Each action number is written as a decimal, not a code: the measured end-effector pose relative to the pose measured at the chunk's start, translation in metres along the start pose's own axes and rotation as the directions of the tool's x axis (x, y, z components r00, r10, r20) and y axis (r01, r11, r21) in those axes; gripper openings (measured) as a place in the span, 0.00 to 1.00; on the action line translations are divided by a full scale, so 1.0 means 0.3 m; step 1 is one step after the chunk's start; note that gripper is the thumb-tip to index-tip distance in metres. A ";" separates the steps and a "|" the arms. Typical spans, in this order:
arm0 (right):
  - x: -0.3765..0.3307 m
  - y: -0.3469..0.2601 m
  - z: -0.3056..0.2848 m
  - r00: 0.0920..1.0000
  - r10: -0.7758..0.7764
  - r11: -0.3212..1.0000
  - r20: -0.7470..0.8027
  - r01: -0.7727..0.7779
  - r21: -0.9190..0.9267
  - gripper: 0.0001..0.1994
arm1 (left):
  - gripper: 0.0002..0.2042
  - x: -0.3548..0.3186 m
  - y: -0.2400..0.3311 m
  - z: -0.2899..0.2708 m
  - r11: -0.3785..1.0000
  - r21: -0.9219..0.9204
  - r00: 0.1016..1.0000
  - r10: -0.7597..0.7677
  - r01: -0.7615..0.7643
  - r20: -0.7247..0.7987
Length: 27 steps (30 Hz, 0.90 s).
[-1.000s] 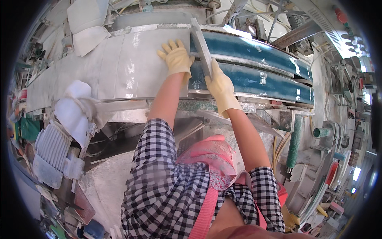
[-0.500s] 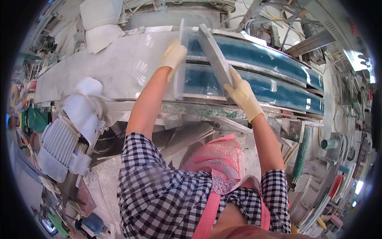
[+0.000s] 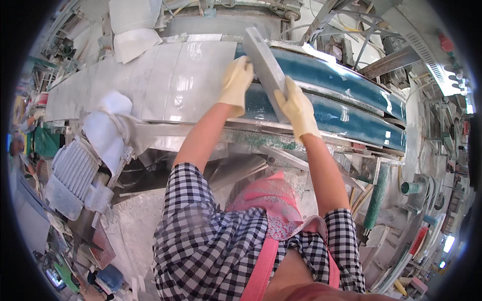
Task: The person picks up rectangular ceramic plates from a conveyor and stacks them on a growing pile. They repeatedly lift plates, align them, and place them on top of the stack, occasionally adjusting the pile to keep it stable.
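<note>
Both of my hands wear cream gloves. My right hand (image 3: 298,109) grips the near right side of a long grey slab (image 3: 268,72), fingers and thumb closed on it. The slab is tilted and slants across a blue belt (image 3: 326,70). My left hand (image 3: 236,83) is closed with curled fingers beside the slab's left edge, over the right end of a pale flat panel (image 3: 198,75). Whether those fingers grip the slab, the panel edge or nothing is hidden.
The pale panels continue left along the conveyor. A ribbed motor (image 3: 75,168) with white cloth (image 3: 105,128) stands at the near left. A metal frame (image 3: 391,60) rises at the far right, and a green roller (image 3: 376,198) hangs at the near right.
The upright panel in my left hand has come down flat onto the left of the conveyor. My left hand has moved right, toward the slab, which my right hand still grips.
</note>
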State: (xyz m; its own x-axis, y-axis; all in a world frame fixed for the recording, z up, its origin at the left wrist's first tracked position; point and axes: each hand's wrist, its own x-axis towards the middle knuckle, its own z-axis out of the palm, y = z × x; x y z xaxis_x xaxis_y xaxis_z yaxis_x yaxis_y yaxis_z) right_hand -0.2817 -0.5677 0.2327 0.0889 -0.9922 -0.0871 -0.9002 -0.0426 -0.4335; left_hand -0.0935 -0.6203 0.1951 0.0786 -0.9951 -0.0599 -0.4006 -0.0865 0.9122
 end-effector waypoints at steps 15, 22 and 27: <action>-0.035 -0.041 0.001 0.996 0.084 0.996 0.030 -0.084 -0.007 0.25 | 0.29 0.170 -0.076 -0.046 0.487 0.821 0.935 -0.324 0.298 -0.146; -0.027 -0.002 0.006 0.995 -0.039 0.998 -0.093 0.044 0.052 0.29 | 0.10 0.099 -0.021 -0.329 0.946 0.325 0.999 -0.008 -0.008 0.050; -0.019 0.018 -0.010 0.990 -0.122 0.991 -0.071 0.125 0.038 0.42 | 0.14 -0.026 0.045 -0.068 0.971 0.183 0.986 0.140 -0.154 0.089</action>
State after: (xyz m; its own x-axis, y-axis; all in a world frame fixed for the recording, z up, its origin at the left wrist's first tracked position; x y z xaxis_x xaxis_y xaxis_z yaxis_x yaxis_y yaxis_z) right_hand -0.2882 -0.5627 0.2335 0.1676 -0.9854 0.0309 -0.8651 -0.1620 -0.4747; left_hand -0.0808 -0.6129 0.2163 -0.0593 -0.9977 0.0323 -0.5680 0.0603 0.8208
